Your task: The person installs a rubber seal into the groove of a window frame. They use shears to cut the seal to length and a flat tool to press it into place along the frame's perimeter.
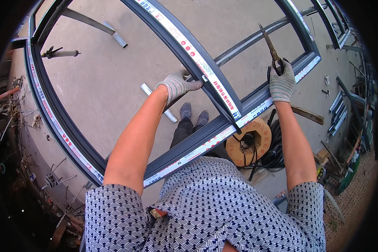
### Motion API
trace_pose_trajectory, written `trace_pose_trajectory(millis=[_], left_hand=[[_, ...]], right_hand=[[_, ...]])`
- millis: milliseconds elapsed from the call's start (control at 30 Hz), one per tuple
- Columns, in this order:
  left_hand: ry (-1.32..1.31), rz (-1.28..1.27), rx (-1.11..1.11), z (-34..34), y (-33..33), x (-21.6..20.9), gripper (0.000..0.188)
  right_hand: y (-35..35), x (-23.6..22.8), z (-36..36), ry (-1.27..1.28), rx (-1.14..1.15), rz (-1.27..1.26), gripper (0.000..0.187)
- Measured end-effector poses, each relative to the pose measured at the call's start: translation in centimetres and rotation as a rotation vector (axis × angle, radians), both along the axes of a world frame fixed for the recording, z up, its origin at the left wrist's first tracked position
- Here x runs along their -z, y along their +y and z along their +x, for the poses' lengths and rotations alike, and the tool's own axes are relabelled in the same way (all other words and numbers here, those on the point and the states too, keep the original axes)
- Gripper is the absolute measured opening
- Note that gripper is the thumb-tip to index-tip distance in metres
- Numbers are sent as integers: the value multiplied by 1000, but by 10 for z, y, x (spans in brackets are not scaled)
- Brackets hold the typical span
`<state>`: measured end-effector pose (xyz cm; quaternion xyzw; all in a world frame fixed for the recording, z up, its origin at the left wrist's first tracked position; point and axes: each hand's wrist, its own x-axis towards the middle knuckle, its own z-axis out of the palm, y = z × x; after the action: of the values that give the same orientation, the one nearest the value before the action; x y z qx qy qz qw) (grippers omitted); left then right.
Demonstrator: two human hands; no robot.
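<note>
A large dark grey window frame (209, 131) with white protective film along its bars spans the view in front of me. My left hand (177, 86), in a striped knit glove, is closed on its middle bar (193, 68), thumb on top and other fingers partly hidden behind. From beside the thumb, a thin black rubber strip (219, 106) runs along this bar to the near corner. My right hand (282, 84), gloved too, grips the black handles of scissors (273, 51) over the near right bar. Their blades point up and away, almost together.
Below the near bar stands a cardboard spool (236, 156) with black rubber strip coiled beside it. A caulking gun (62, 53) shows through the left opening. Metal offcuts (337, 110) lie at the right, more frames (338, 29) stand far right, and clamps and stands (52, 179) crowd the left.
</note>
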<state>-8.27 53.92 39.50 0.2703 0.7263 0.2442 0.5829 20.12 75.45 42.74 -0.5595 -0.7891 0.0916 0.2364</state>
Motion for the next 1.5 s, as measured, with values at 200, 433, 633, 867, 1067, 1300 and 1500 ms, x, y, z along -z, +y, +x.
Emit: trace_pose_trajectory(millis=[200, 433, 633, 867, 1067, 1300, 1500], left_hand=[[-1, 57, 47, 2, 1, 0, 79], [94, 50, 150, 7, 1, -3, 88], [10, 106, 129, 10, 3, -13, 92], [198, 1, 155, 22, 2, -37, 94], [263, -10, 178, 24, -1, -27, 93], [997, 461, -54, 72, -37, -29, 74], [97, 107, -316, 102, -48, -29, 46]], right_hand=[[0, -5, -4, -37, 2, 6, 41], [-1, -4, -2, -9, 11, -23, 40], [1, -3, -4, -38, 21, -22, 40], [1, 4, 3, -22, 12, -9, 41], [5, 6, 1, 12, 8, -7, 42], [1, -2, -2, -14, 39, -54, 43], [3, 2, 1, -6, 22, -23, 43]])
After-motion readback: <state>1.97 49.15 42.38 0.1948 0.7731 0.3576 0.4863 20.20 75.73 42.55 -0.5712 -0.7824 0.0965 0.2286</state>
